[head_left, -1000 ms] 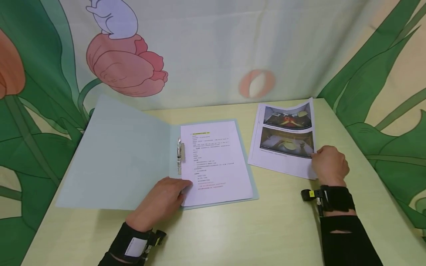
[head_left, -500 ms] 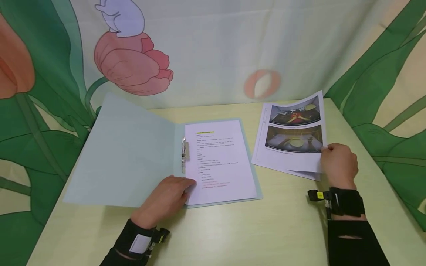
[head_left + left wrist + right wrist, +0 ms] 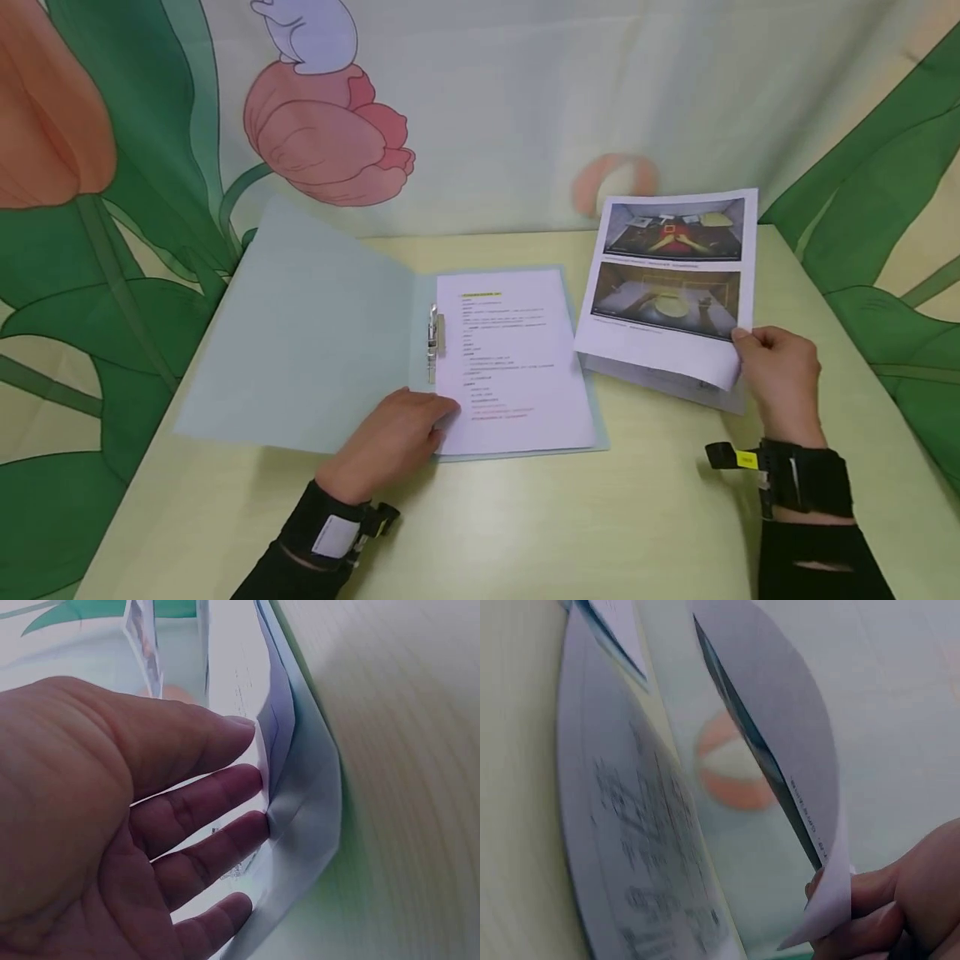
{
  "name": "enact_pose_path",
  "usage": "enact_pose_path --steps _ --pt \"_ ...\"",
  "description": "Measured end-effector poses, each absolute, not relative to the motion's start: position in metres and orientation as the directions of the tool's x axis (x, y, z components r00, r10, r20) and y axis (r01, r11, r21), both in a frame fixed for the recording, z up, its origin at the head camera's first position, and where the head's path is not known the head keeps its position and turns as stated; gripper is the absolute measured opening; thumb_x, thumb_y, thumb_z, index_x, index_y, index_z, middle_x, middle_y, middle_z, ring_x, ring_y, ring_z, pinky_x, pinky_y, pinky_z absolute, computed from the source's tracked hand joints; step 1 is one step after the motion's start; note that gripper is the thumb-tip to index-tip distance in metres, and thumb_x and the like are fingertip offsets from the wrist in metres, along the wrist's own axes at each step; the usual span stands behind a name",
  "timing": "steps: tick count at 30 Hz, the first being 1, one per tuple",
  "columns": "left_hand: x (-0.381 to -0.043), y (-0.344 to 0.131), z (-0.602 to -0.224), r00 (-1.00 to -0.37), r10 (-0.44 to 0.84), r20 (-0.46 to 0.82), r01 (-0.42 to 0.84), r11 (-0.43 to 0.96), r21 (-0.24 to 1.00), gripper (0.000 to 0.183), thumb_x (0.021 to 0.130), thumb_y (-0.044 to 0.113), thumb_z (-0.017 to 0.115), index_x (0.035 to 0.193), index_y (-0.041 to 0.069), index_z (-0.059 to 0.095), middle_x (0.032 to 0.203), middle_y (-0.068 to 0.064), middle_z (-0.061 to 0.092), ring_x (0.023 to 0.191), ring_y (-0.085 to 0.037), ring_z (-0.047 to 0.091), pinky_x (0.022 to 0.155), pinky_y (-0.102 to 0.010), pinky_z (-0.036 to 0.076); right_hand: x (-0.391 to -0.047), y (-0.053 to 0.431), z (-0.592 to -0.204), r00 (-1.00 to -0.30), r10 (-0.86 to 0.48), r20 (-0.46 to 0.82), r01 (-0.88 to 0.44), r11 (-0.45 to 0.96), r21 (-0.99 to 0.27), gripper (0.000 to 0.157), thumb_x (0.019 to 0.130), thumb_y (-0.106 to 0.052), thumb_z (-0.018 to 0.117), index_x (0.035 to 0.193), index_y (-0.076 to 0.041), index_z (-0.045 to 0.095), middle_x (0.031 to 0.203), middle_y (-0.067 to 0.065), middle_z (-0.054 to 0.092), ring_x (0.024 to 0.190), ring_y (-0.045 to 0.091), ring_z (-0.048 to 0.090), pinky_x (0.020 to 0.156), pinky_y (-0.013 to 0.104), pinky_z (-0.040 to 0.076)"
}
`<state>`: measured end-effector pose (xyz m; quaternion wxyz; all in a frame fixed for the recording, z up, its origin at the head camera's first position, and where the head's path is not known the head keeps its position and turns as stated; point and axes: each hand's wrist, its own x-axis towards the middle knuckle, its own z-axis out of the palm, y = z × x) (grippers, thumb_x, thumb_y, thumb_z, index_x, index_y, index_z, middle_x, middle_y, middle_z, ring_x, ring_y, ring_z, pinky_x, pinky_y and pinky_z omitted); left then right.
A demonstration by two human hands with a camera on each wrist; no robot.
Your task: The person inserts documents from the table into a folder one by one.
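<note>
Right hand (image 3: 782, 379) pinches a curved photo sheet (image 3: 670, 277); left hand (image 3: 390, 442), relaxed, touches printed pages (image 3: 517, 360).

Folder (image 3: 315, 350) is pale blue — its page (image 3: 525, 358) white, heading (image 3: 481, 293) highlighted yellow, lower lines (image 3: 501, 412) red — surface (image 3: 525, 525) pale yellow.

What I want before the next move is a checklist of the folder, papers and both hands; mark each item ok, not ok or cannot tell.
1. Folder open: ok, its cover is swung out to the left.
2. Right hand holding the photo sheet: ok, pinched at its right edge.
3. Photo sheet lifted from the lower sheet: ok, a gap shows in the right wrist view.
4. Photo sheet lined up over the folder's pages: not ok, it is off to the right.
5. Left hand at the pages: ok, at their lower left corner.
6. Metal clip open: cannot tell.
</note>
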<state>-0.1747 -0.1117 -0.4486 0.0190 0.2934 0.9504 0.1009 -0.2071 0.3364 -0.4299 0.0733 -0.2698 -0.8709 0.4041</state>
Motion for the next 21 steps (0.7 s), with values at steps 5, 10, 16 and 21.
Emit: enact_pose_path --steps 5,10,16,21 --pt "-0.173 -0.114 -0.449 -0.816 0.577 0.036 0.572 0.795 0.201 0.029 0.087 0.01 0.064 0.116 0.013 0.066 0.113 0.0 0.07 0.103 -0.015 0.061 0.101 -0.05 0.043 -0.204 0.309 -0.434 -0.897 0.439 -0.051 0.321 0.568 -0.758 0.052 0.097 -0.045 0.048 0.106 0.004 0.065 0.094 0.016 0.055 0.08 0.024 0.046 0.052 0.033 0.039" --pt "-0.172 -0.116 -0.449 -0.812 0.582 0.036 0.575 0.789 0.215 0.029 0.088 0.01 0.063 0.117 0.013 0.066 0.116 -0.001 0.069 0.109 -0.017 0.06 0.103 -0.052 0.04 -0.201 0.284 -0.439 -0.93 0.366 -0.035 0.242 0.537 -0.808 0.048 0.096 -0.042 0.055 0.1 0.005 0.066 0.078 0.011 0.056 0.064 0.018 0.05 0.044 0.028 0.041" --pt "-0.173 -0.116 -0.448 -0.808 0.588 0.027 0.579 0.786 0.216 0.03 0.088 0.011 0.065 0.117 0.012 0.065 0.115 -0.002 0.069 0.108 -0.018 0.06 0.103 -0.052 0.041 -0.199 0.255 -0.445 -0.976 0.2 -0.089 0.167 0.421 -0.892 0.042 0.094 -0.036 0.061 0.101 0.006 0.062 0.063 0.001 0.056 0.052 0.012 0.051 0.044 0.026 0.045" --pt "-0.174 -0.118 -0.446 -0.808 0.589 0.021 0.578 0.785 0.224 0.031 0.088 0.011 0.065 0.118 0.011 0.065 0.116 -0.002 0.07 0.109 -0.018 0.06 0.103 -0.052 0.041 -0.199 0.235 -0.451 -0.988 0.052 -0.147 0.154 0.468 -0.87 0.036 0.095 -0.031 0.062 0.099 0.005 0.062 0.062 0.006 0.058 0.052 0.016 0.053 0.044 0.028 0.044"
